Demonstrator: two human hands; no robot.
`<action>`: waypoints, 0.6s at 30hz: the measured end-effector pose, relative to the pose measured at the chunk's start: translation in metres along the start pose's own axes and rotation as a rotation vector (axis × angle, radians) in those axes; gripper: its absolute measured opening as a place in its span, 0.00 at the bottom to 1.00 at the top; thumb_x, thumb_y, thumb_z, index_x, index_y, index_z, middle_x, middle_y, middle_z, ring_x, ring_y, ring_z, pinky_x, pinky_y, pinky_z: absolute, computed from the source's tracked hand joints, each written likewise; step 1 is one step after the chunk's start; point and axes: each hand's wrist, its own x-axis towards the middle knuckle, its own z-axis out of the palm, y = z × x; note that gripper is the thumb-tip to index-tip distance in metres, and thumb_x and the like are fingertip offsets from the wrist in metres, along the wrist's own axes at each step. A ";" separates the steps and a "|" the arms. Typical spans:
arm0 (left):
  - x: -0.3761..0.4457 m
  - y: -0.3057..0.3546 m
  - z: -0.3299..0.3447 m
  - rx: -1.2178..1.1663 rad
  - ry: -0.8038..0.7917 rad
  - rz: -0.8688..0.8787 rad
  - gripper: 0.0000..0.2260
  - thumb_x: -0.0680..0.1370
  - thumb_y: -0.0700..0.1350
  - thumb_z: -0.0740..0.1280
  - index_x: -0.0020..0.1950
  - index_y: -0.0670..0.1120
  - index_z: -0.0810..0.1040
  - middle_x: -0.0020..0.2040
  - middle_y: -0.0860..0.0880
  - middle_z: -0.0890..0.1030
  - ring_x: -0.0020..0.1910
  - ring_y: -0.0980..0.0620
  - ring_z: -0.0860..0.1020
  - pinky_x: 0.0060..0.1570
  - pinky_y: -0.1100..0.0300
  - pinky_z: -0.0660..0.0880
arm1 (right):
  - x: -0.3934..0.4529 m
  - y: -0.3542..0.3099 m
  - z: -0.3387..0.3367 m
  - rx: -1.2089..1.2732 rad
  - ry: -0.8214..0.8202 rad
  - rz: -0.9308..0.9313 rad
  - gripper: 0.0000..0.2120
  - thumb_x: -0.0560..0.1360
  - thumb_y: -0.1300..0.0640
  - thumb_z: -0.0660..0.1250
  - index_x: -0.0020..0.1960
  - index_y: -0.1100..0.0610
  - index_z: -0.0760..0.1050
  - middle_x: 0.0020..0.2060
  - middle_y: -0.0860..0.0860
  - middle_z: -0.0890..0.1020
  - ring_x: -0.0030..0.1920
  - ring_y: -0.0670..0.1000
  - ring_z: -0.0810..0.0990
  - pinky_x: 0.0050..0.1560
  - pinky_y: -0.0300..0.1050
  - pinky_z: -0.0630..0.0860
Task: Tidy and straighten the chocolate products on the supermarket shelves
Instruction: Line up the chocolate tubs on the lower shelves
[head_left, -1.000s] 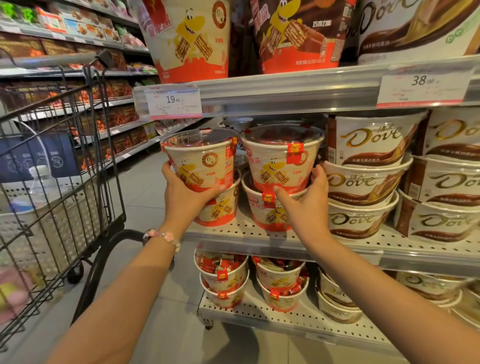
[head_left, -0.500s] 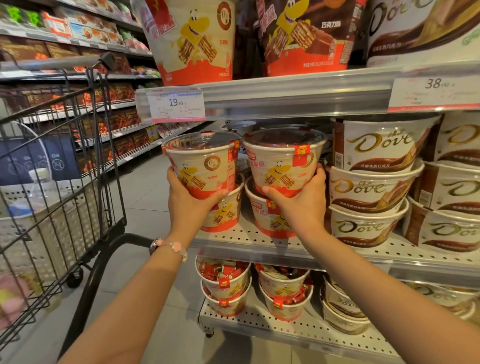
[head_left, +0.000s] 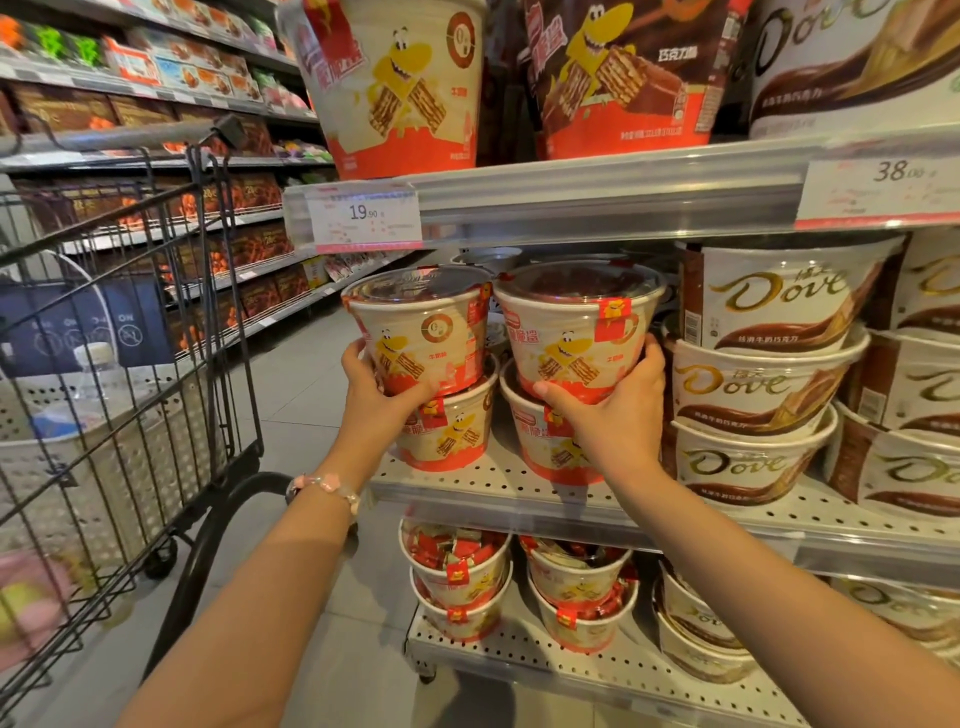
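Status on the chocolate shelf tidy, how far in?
Done: the Dove tubs sit in a neat stack. In hand: the left hand grips the left top wafer tub and the right hand the right top wafer tub, each sitting on a lower tub. Left: the bottom-shelf tubs look untouched.

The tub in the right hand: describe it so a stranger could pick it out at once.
Find the middle shelf, under the 19.90 price tag. Two stacks of cream-and-red wafer tubs stand left of the Dove tubs. The right hand grips the top tub of the stack nearer the Dove; unlike the top tub beside it, it shows a red seal sticker at its rim.
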 end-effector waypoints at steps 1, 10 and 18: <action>0.001 -0.001 -0.001 0.010 -0.008 -0.007 0.41 0.68 0.42 0.75 0.70 0.56 0.51 0.68 0.49 0.68 0.60 0.54 0.71 0.51 0.61 0.71 | 0.002 -0.001 -0.001 0.000 -0.011 0.007 0.58 0.56 0.42 0.80 0.75 0.58 0.50 0.70 0.56 0.65 0.70 0.55 0.64 0.68 0.57 0.66; 0.010 0.000 0.006 0.128 0.069 -0.016 0.47 0.63 0.45 0.79 0.72 0.53 0.52 0.69 0.47 0.67 0.66 0.49 0.69 0.60 0.50 0.70 | 0.011 0.000 -0.010 -0.175 -0.130 -0.024 0.56 0.57 0.39 0.78 0.73 0.58 0.51 0.67 0.55 0.70 0.67 0.56 0.70 0.63 0.60 0.71; 0.009 0.005 0.019 0.322 0.216 -0.040 0.52 0.54 0.61 0.79 0.71 0.50 0.56 0.66 0.46 0.63 0.69 0.47 0.63 0.64 0.44 0.68 | 0.014 0.001 -0.010 -0.214 -0.136 -0.040 0.50 0.63 0.41 0.76 0.73 0.58 0.52 0.67 0.55 0.71 0.66 0.57 0.72 0.61 0.61 0.72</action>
